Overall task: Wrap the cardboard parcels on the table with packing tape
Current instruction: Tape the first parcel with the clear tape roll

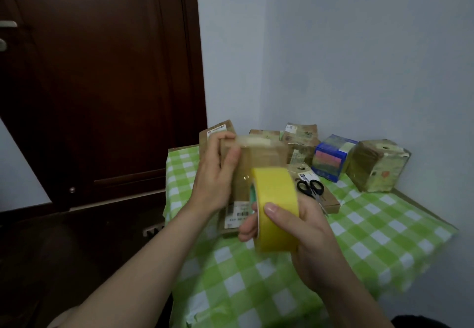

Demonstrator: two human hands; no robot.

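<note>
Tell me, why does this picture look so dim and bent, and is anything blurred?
Head view: dim, bluish room light with soft shadows; the wide lens makes the door lean and stretches the forearms; the left hand and the cardboard parcel it holds look slightly smeared; the yellow tape roll in the right hand and the scissors are crisper.
</note>
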